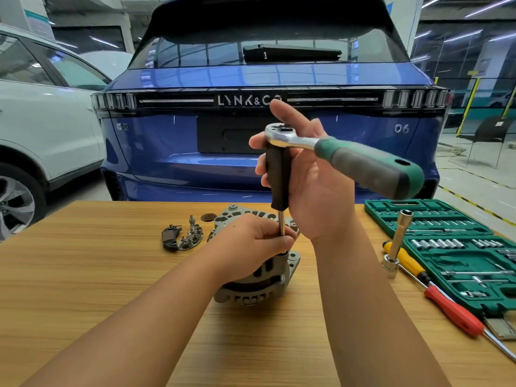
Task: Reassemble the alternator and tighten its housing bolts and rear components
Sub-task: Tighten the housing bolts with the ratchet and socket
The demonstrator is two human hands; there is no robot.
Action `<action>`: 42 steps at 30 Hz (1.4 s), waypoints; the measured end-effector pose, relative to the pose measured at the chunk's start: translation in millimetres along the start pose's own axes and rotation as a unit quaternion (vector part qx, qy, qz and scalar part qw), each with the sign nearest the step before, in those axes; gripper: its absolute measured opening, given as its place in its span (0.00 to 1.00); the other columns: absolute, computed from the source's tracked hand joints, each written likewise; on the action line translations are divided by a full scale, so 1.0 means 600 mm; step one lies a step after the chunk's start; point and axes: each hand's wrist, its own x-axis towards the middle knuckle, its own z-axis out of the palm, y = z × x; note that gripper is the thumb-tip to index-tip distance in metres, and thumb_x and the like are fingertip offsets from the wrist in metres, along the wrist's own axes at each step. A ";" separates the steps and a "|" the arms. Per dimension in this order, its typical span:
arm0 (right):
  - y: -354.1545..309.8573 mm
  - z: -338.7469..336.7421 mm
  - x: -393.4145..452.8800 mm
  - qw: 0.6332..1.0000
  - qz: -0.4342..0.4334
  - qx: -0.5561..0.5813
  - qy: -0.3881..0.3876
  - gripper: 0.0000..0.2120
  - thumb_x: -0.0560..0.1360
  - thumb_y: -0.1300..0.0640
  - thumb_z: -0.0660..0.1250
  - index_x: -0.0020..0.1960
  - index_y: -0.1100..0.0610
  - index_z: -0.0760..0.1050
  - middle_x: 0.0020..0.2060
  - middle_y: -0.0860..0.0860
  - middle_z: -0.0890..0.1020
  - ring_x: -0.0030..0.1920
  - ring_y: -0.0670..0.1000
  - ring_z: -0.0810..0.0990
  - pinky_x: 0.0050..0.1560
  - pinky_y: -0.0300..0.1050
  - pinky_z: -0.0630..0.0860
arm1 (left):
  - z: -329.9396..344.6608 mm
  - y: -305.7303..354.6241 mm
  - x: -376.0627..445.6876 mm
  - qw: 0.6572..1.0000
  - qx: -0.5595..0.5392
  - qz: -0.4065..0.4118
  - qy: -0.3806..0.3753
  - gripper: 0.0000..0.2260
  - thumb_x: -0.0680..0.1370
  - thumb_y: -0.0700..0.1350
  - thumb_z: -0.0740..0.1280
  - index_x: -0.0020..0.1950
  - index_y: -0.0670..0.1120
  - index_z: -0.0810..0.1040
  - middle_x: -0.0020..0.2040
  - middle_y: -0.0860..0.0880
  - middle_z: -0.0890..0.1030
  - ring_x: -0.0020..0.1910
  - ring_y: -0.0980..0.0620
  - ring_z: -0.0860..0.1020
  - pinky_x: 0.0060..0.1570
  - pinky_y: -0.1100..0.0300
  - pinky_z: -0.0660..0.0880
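On the table (83, 275), near its far middle, the alternator (259, 277) stands on end with its housing face up, which puts the bolt heads where a tool can come straight down on them. The left hand (251, 241) rests on top of the housing, its fingers curled round the lower shaft of the driver (279, 196), apparently to keep the tip seated on a bolt and the body from turning. The right hand (304, 174) wraps the driver's black handle from behind, and a ratchet (335, 148) with a green grip sits on the handle's top end, its head square over the shaft and its handle jutting out to the right; fitted that way it should give more turning force than a bare wrist. Whether the socket end has actually engaged a bolt cannot be told, since the left hand hides it. Just left of the alternator lie the rear parts (183, 237), a dark cover and a metal rectifier piece, not yet fitted, so the housing bolts look to be the step in hand and the rear work is still to come. To the right an open socket set (446, 247) sits within reach, with a long socket (398, 241) standing upright before it and two screwdrivers (435, 291) lying alongside. Beyond the table a blue car (251, 79) is parked tail-on.
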 end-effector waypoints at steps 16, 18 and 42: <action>0.024 0.036 -0.013 0.924 -0.192 -0.231 0.236 0.15 0.76 0.55 0.75 0.56 0.50 0.71 0.41 0.43 0.79 0.41 0.40 0.80 0.43 0.34 0.76 | -0.005 0.002 -0.008 1.000 0.011 0.009 -0.016 0.07 0.82 0.55 0.66 0.55 0.62 0.84 0.46 0.58 0.86 0.44 0.53 0.83 0.52 0.46 0.82; 0.024 0.037 -0.013 0.927 -0.187 -0.240 0.218 0.12 0.76 0.56 0.75 0.55 0.50 0.73 0.40 0.43 0.79 0.41 0.42 0.81 0.43 0.36 0.77 | -0.005 0.003 -0.007 1.000 0.010 0.005 -0.014 0.08 0.82 0.54 0.66 0.57 0.61 0.84 0.49 0.61 0.85 0.47 0.58 0.82 0.54 0.49 0.81; -0.016 -0.002 -0.007 0.987 0.110 0.115 0.030 0.12 0.76 0.48 0.64 0.45 0.55 0.81 0.46 0.58 0.85 0.34 0.50 0.74 0.38 0.43 0.67 | -0.010 -0.007 0.002 0.999 -0.030 0.001 -0.016 0.08 0.79 0.53 0.70 0.47 0.68 0.83 0.47 0.71 0.82 0.48 0.76 0.76 0.46 0.67 0.68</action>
